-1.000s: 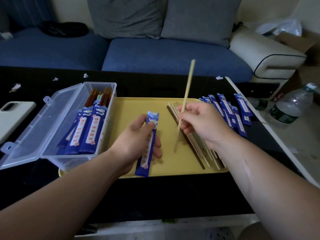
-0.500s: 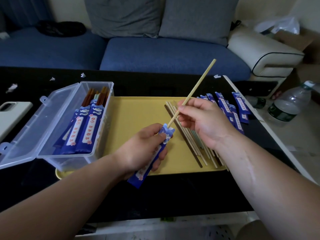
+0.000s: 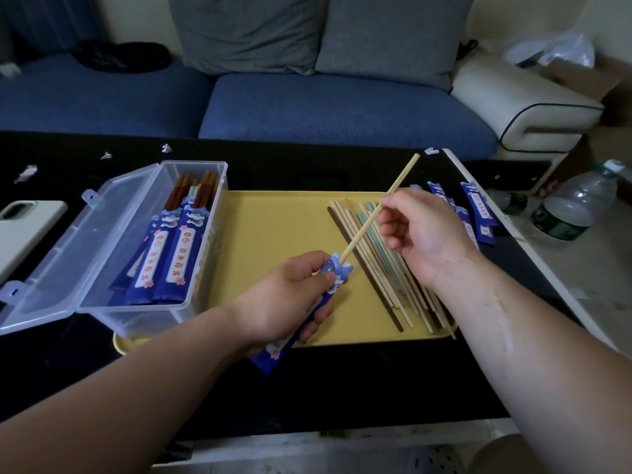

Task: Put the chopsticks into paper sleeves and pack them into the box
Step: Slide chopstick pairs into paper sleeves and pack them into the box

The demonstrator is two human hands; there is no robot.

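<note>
Chopstick (image 3: 363, 230), pale, single: pinched in right hand (image 3: 424, 234), lower tip at the mouth of blue paper sleeve (image 3: 337, 270), which left hand (image 3: 287, 295) grips over tray (image 3: 280, 227) near edge. Loose chopsticks (image 3: 383, 278): tray right edge. Box (image 3: 136, 316), lid open, filled sleeves (image 3: 179, 261) inside: tray left edge.

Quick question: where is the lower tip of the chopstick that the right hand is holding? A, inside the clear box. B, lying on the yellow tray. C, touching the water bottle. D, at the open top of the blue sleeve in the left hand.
D: the right hand pinches the pale chopstick, and its lower tip meets the open top of the blue sleeve that the left hand holds.
</note>
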